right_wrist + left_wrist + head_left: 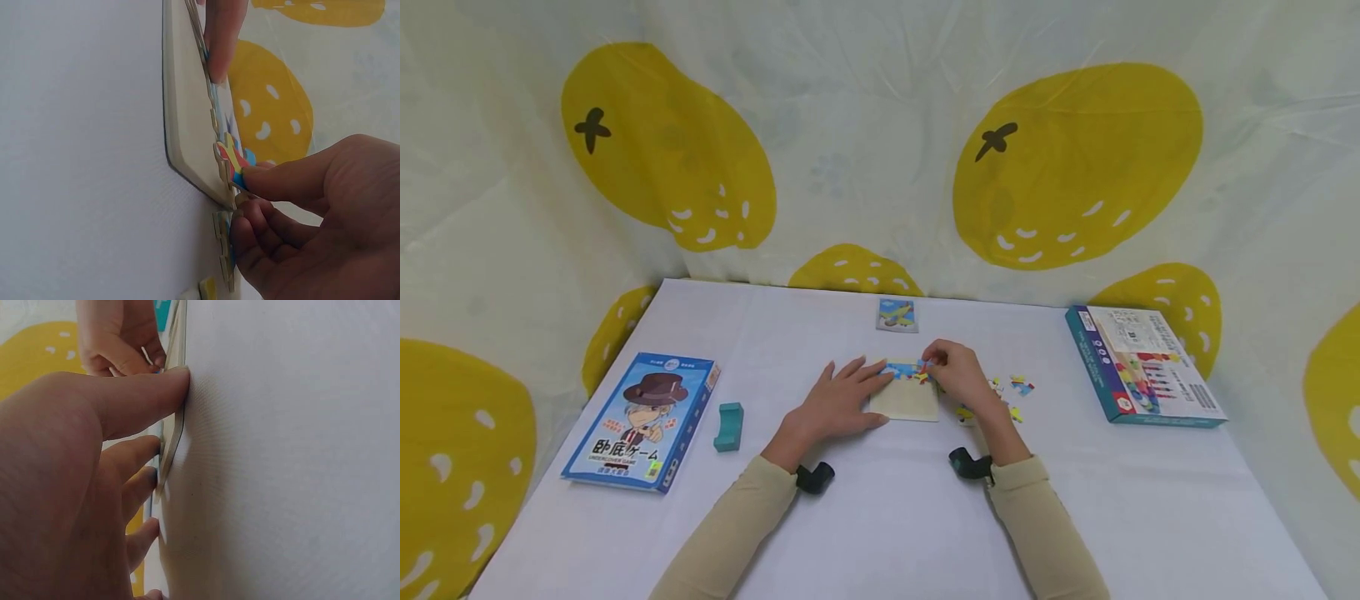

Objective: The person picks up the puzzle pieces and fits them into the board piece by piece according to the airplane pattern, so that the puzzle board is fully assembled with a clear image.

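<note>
Right grip (960, 373) on tilted puzzle piece (234, 162)

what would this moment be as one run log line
left hand: touches puzzle board | right hand: pinches puzzle piece | board: partly filled | loose pieces: right of board

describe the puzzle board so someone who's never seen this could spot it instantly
Start at the middle of the white table, between the left hand and the right hand. There lies the puzzle board, a pale square with blue pieces along its far side. Unlike the airplane picture beyond it, most of its surface is bare.
</note>
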`<state>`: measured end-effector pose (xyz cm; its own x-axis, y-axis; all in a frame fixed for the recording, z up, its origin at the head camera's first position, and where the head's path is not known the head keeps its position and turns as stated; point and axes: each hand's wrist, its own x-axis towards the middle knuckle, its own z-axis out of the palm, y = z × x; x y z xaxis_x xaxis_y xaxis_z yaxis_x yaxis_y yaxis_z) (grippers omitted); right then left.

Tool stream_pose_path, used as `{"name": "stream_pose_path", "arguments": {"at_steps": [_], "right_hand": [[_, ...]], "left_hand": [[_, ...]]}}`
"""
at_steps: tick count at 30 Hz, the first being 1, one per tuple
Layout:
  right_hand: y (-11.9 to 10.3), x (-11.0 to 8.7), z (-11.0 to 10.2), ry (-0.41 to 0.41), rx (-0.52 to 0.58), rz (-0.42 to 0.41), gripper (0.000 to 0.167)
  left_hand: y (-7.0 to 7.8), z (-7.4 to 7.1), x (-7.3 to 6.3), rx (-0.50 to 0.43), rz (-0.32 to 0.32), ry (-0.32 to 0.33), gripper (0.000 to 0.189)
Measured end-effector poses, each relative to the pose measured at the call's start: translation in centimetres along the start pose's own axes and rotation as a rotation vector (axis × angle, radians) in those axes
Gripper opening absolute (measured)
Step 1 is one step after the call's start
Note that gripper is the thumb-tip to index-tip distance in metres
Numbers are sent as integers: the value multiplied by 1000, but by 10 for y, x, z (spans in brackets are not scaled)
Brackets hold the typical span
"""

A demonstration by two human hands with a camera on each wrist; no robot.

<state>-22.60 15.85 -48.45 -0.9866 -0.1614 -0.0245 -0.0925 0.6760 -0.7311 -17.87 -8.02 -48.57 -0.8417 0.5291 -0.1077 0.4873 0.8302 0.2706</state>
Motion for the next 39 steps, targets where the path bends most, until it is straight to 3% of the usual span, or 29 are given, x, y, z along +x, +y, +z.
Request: {"name": "stream_pose_path", "arguments": {"at_steps": [7,17,27,39], "right_hand": [[-5,0,3,-25,-37,7,11],[-3,2,9,31,-59,-42,16],[1,0,4,-43,-93,-55,13],[-2,-2,5,-36,-135,-67,12]], "left_hand": [[1,0,-1,11,3,4,71],[1,1,-1,4,-10,-2,71],[1,1,0,-9,-11,-11,71],[0,2,0,1,-16,-25,72]]}}
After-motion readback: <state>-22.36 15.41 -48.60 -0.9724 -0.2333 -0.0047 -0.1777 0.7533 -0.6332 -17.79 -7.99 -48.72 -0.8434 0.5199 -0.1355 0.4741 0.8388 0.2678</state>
